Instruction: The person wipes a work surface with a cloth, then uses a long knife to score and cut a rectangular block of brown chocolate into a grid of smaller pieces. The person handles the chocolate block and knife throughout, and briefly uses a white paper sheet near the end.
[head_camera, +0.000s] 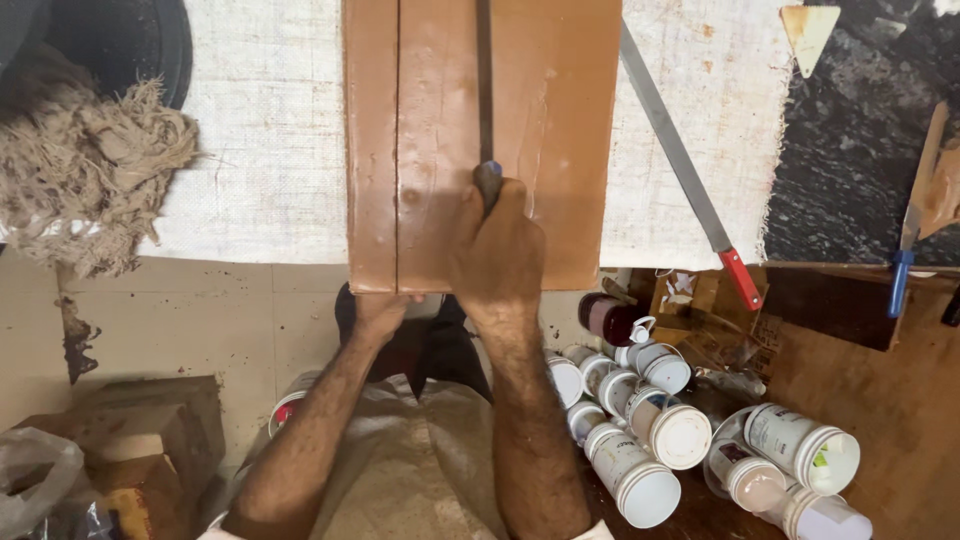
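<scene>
A large brown slab (560, 130) lies on a white woven cloth (260, 140), with one long groove down its left part and a dark blade (484, 80) sunk in a second cut. My right hand (500, 250) is clenched around the blade's dark handle at the slab's near end. My left hand (385, 305) presses against the slab's near edge from below, fingers curled under it.
A long steel saw with a red handle (690, 170) rests diagonally to the right of the slab. A bundle of frayed fibres (85, 170) sits at the left. Several white-capped jars (650, 430) lie on the floor. A blue-handled scraper (905, 250) lies on the dark counter.
</scene>
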